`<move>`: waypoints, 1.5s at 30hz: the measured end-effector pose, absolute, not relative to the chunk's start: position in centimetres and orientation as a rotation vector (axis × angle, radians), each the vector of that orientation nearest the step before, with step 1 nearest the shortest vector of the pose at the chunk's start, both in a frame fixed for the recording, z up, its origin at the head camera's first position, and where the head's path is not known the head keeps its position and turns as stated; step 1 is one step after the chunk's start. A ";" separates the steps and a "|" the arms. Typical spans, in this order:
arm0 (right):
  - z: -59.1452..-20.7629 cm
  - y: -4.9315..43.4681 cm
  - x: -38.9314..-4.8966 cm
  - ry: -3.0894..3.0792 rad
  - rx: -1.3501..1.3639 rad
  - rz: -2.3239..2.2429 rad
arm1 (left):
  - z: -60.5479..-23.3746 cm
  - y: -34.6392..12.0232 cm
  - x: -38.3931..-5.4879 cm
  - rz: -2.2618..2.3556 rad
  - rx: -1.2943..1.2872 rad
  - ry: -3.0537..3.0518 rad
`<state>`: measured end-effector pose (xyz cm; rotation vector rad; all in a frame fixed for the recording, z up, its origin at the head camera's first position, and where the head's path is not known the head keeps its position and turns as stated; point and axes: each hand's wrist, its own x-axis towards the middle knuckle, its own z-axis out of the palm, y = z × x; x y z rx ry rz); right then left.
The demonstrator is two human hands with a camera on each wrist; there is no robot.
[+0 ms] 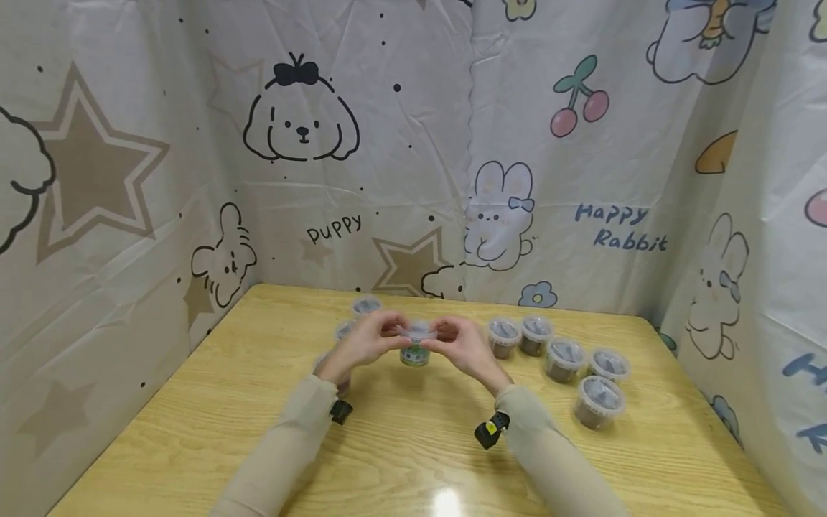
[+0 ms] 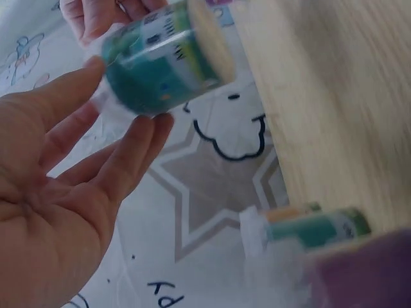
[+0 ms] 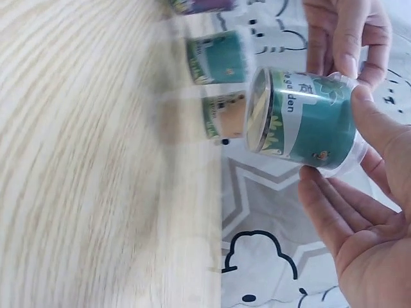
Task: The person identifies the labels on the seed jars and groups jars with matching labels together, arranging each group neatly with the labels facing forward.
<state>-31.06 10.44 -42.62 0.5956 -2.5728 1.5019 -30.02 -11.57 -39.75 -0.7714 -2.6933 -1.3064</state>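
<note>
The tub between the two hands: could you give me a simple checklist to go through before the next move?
1. Both hands on the tub: ok; the left hand and right hand grip it near the top.
2. Tub upright: ok.
3. Tub off the table: ok; its base shows raised in the right wrist view.
4. Lid sealed: cannot tell; the hands partly cover the clear top.
5. Left-side tubs fully visible in the head view: not ok; the left arm partly hides them.
</note>
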 end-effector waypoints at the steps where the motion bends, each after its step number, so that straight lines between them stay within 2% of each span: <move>1: -42.7 10.2 -31.2 -2.578 0.606 1.483 | -39.7 -11.8 -30.1 -1.288 -0.774 -2.716; 11: -43.4 8.2 -32.1 -2.602 0.697 1.364 | -39.3 -12.9 -30.7 -1.035 -0.671 -2.830; 28: -44.9 5.5 -33.0 -2.656 0.746 1.222 | -40.7 -13.1 -31.1 -0.766 -0.505 -2.907; 45: -45.4 5.1 -33.1 -2.670 0.715 1.244 | -41.1 -12.6 -31.0 -0.729 -0.441 -2.935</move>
